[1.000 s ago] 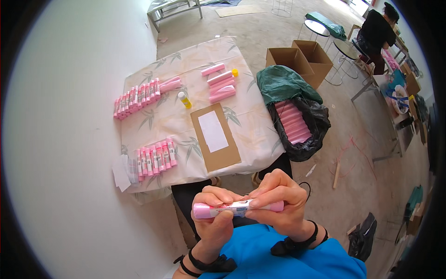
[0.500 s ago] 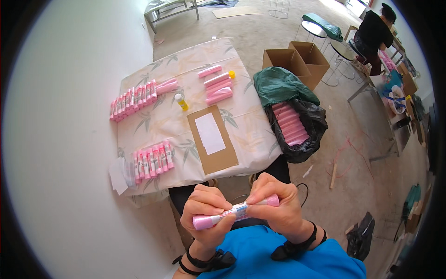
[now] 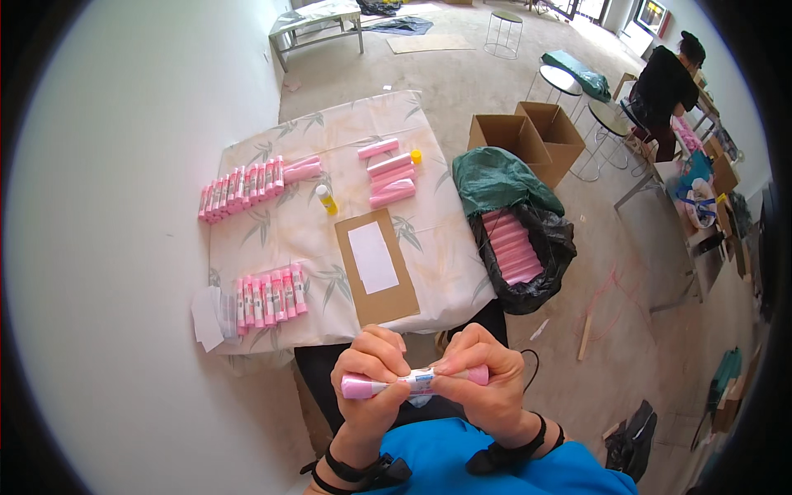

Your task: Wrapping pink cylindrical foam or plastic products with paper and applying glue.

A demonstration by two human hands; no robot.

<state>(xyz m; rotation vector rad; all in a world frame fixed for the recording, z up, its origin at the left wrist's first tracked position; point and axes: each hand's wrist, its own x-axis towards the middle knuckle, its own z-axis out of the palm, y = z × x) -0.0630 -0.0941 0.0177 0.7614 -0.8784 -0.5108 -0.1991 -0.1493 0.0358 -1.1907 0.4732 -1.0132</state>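
Close to my body, a pink plastic roll [image 3: 356,387] with a printed white label around its middle lies level between my hands. My left hand [image 3: 370,369] is closed on its left part, and my right hand [image 3: 481,374] grips the right part. Both thumbs and fingertips press at the label; the roll's underside is hidden. Beyond them on the table [image 3: 289,239] is a brown cardboard sheet [image 3: 399,272] bearing white paper [image 3: 373,260]. A glue stick [image 3: 327,200] with a yellow body stands behind it.
Labelled pink rolls are lined up at back left [image 3: 239,191] and front left [image 3: 271,297], beside loose paper slips [image 3: 208,318]. Several plain rolls [image 3: 391,181] lie at the back. A black bag [image 3: 554,268] of pink rolls and cardboard boxes [image 3: 507,136] stand right. A person [image 3: 662,87] works farther off.
The table and room sit lower in the picture as the view tilts up. Both hands keep their hold on the roll, which is now more nearly level.
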